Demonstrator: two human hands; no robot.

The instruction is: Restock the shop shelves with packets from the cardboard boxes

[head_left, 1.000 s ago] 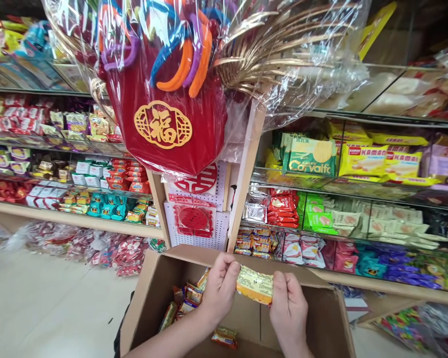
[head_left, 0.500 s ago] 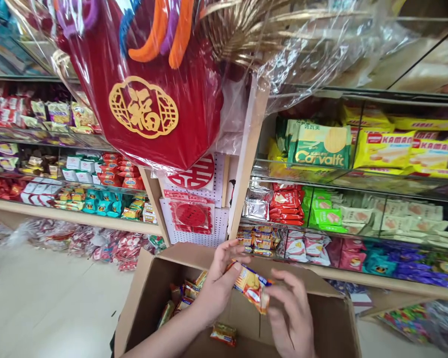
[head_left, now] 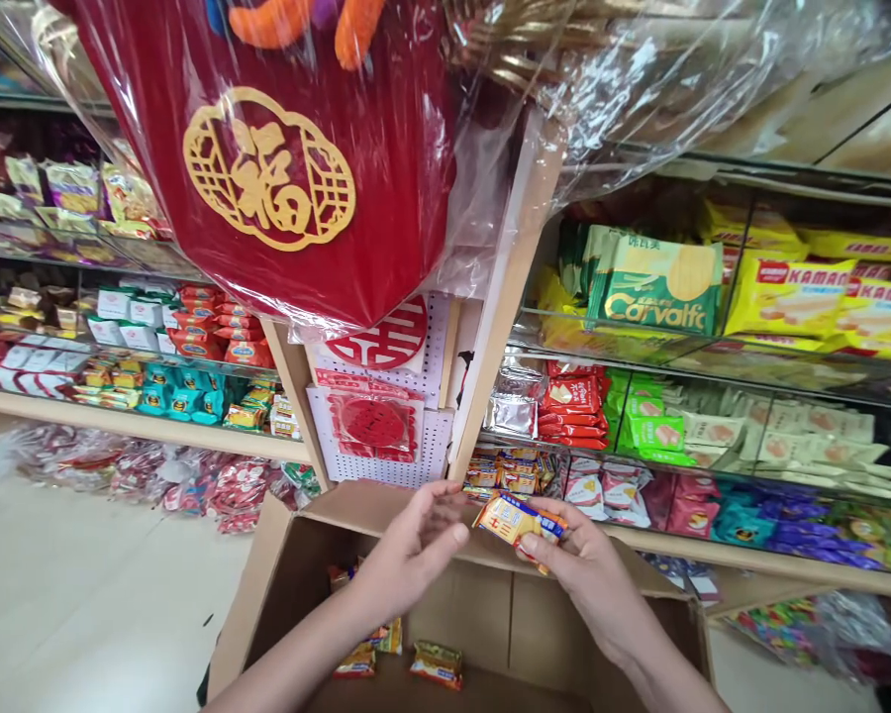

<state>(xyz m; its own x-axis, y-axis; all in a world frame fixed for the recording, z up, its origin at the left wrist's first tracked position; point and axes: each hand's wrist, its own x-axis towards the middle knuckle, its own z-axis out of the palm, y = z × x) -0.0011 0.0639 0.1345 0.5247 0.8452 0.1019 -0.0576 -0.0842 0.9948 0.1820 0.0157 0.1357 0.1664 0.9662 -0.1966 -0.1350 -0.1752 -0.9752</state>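
Pale glossy floor [head_left: 81,584]; wood-edged shelves [head_left: 119,420] either side of pale perforated panel [head_left: 437,451], wooden upright [head_left: 503,297] alongside.

Right hand [head_left: 585,560]: one, thumb and fingers closed on a wrapped snack packet [head_left: 506,519], blue-edged, orange and yellow.
Left hand [head_left: 410,555]: one, fingers parted, just beside the packet's left end.
Cardboard box [head_left: 539,619]: one, open, below the fingers of both hands.
Loose packets [head_left: 437,663]: several, in the box, below the left fingers.
Stacked small packets [head_left: 518,471]: on a low shelf, just beyond the right fingers.
Red packets [head_left: 573,404]: one shelf higher, beyond the right fingers.
Green "Carvalfc" packet [head_left: 657,282]: farther above the right fingers, yellow "KAMAN" packets [head_left: 787,297] to its right.
Red ornament [head_left: 401,168]: one, plastic-wrapped, gold emblem [head_left: 271,168], above the left fingers.
Bagged goods [head_left: 167,475]: on the floor, well left of the left fingers.
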